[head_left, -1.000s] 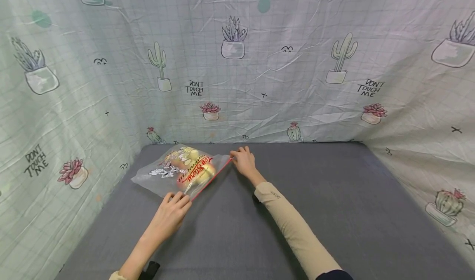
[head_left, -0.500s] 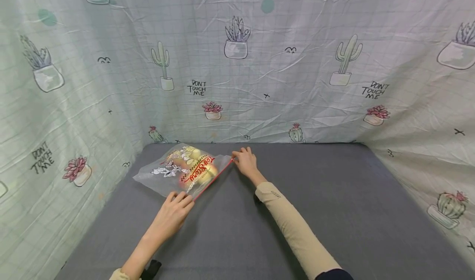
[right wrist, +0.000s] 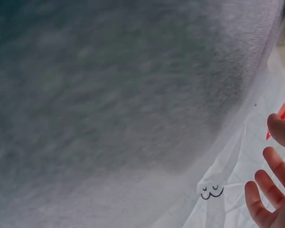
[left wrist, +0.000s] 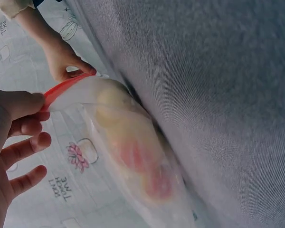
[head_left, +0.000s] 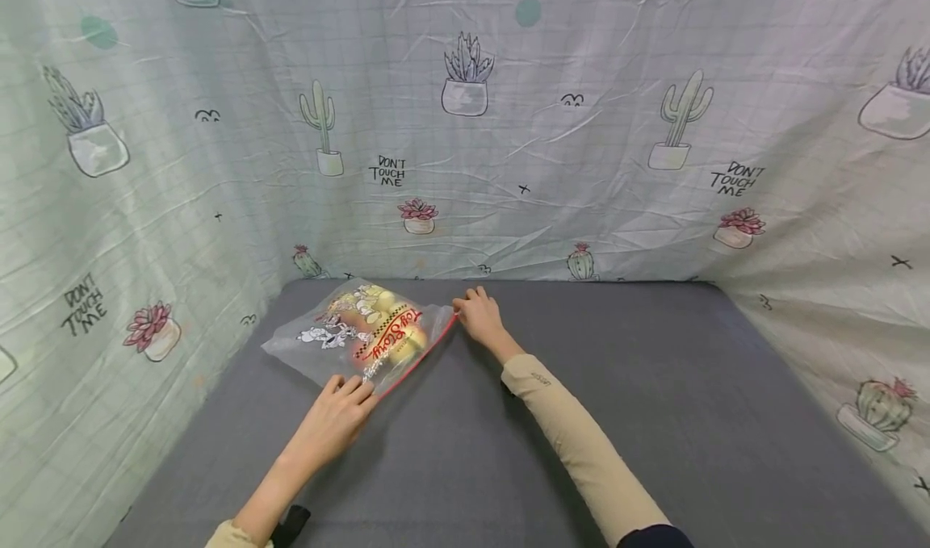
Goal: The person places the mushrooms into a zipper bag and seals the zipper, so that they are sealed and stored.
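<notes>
A clear plastic zip bag (head_left: 308, 362) with a red zip edge (head_left: 421, 360) and "Toy Story" print lies tilted on the left of the table. Inside are several round yellow and red fruits (head_left: 408, 340), perhaps apples or peaches; print and film blur them. My left hand (head_left: 337, 419) pinches the near end of the red edge. In the left wrist view, its thumb (left wrist: 26, 102) presses on that edge while the other fingers spread apart. At the far end, my right hand (head_left: 481, 318) pinches the red corner between thumb and a finger, its other fingers loosely bent in the right wrist view.
The dark grey table (head_left: 654, 419) stretches to the right and front. A pale curtain (head_left: 538, 144) printed with cacti hangs behind it and along both sides. A black strap or device (head_left: 292, 524) shows under the left wrist.
The red edge, straight before, now bows slightly between the hands. Both hands keep their hold at its ends and have barely moved. The head view has shifted a little.
</notes>
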Motion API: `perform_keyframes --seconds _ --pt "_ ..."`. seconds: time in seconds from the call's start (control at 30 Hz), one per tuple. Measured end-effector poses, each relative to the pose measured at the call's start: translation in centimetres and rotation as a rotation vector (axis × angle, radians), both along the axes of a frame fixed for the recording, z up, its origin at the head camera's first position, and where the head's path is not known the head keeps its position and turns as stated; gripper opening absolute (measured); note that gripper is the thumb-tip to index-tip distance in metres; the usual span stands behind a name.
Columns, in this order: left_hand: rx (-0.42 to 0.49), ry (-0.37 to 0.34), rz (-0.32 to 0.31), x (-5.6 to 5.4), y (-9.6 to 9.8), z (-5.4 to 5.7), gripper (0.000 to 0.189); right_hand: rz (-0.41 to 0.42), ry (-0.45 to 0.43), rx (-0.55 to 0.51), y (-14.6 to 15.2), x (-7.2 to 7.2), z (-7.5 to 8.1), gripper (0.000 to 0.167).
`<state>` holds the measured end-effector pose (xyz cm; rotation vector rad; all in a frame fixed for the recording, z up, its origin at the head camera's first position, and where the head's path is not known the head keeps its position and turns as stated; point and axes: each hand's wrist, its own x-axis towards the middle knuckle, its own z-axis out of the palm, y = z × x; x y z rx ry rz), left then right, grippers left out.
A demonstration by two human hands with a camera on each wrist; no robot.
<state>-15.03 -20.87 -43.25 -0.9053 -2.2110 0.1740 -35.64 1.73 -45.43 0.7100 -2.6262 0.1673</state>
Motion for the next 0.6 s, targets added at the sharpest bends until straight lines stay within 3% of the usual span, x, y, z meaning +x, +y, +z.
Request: perform_keyframes --seconds 0.23,0.43,0.6 --pt "-0.019 -0.046 0.023 0.0 0.2 -0.5 0.014 0.061 -0.011 -0.017 0.9 0.3 0.1 0.011" --pt "-0.008 -0.076 0.033 0.6 0.4 -0.7 0.024 0.109 -0.052 -0.066 1.4 1.1 0.4 0.012" --pt "0.006 -0.109 0.051 0.8 0.5 -0.3 0.025 0.142 -0.075 -0.123 2.2 1.8 1.0 0.015"
